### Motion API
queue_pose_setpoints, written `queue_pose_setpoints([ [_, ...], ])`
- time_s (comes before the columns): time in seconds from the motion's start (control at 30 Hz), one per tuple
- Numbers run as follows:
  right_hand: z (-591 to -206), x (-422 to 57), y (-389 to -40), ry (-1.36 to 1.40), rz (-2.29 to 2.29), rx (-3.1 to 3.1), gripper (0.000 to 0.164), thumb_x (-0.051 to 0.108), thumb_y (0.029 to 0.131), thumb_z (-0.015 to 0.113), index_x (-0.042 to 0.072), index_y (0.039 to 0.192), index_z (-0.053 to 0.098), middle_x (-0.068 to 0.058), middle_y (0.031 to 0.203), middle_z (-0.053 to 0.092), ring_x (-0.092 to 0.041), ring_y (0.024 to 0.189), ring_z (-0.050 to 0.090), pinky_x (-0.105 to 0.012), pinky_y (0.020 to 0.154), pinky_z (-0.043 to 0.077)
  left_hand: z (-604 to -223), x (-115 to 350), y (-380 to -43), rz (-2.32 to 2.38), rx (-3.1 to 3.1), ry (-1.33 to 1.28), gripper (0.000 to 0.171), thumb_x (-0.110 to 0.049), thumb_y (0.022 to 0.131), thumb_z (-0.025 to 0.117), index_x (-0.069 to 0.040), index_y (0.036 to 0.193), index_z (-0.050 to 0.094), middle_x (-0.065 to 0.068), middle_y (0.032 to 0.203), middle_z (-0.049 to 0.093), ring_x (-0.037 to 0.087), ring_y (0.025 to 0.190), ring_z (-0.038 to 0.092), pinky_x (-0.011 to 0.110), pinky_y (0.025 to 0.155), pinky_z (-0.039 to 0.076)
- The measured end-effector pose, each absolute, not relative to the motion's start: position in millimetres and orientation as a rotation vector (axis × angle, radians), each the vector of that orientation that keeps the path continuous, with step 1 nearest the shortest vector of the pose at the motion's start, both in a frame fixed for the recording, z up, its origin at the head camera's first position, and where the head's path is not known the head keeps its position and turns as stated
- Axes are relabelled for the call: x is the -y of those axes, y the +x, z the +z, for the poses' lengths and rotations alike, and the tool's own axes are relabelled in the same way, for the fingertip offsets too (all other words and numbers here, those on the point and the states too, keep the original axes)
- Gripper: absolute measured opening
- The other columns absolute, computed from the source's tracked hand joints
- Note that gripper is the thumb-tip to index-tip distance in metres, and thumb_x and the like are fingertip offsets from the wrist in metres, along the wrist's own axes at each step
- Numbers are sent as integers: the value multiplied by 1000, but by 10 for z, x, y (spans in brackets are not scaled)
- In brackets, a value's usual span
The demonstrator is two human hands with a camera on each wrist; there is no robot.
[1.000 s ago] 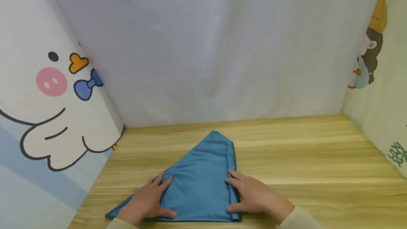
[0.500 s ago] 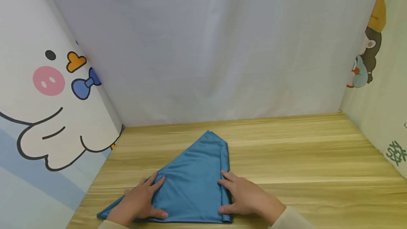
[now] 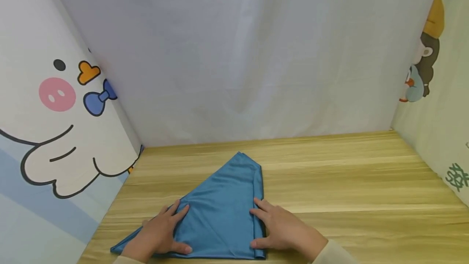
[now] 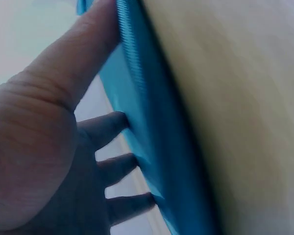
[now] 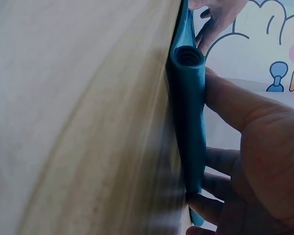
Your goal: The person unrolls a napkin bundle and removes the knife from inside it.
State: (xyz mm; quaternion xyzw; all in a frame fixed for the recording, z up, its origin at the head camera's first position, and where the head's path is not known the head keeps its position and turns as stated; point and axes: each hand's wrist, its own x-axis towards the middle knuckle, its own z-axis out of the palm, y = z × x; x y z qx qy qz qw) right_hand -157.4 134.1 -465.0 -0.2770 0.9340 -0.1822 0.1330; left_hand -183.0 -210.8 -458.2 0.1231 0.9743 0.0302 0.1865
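Note:
A shiny blue cloth (image 3: pixel 220 211) lies folded on the wooden table, with a point toward the far side and a long corner at the left. Along its right side runs a narrow rolled edge (image 3: pixel 258 186); its spiral end shows in the right wrist view. My left hand (image 3: pixel 158 231) rests spread on the cloth's left part, thumb near the front edge. On the rolled edge, my right hand (image 3: pixel 283 225) touches with fingertips and thumb, fingers spread and fairly straight. The left wrist view shows the left thumb (image 4: pixel 73 58) and fingertips against the cloth. Its underside is hidden.
The wooden table (image 3: pixel 348 182) extends to the right and behind the cloth. A plain pale curtain (image 3: pixel 238 52) hangs along the back. Printed cartoon panels stand at the left (image 3: pixel 58 133) and the right (image 3: pixel 436 125).
The cloth and both hands appear shifted slightly left compared with one second ago, while the view itself moves a little. In the last half second hardly anything differs.

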Motion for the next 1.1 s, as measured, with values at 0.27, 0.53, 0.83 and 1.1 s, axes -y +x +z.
queue_pose_setpoints([
  [0.27,-4618,-1342,-1576,-781,-543,-2696,88,69,78,63,13,144,46,-10,155,28,-35,134,38,-50,104,37,-4522,1714,-1757,223,-2750,647,97,-72,74,64,-17,150,38,19,155,26,48,138,22,81,89,22],
  [0.53,-4639,-1356,-1583,-808,-562,-2692,87,69,79,62,13,144,47,-9,155,30,-35,132,41,-50,102,39,-4646,1301,-1726,129,-2642,645,98,-78,73,56,-21,151,35,15,156,24,44,140,22,73,95,29],
  [0.83,-4641,-1375,-1587,-816,-589,-2697,86,67,78,65,12,142,48,-10,154,31,-36,132,42,-52,101,40,-4647,1220,-1723,78,-2681,658,102,-76,70,62,-18,150,37,17,154,29,47,137,26,66,93,39],
  [1.1,-4613,-1379,-1604,-786,-607,-2672,84,63,78,69,13,142,49,-9,154,31,-34,132,42,-56,102,37,-4629,1201,-1732,82,-2684,652,103,-75,68,64,-17,149,39,18,153,29,48,136,28,65,92,40],
])
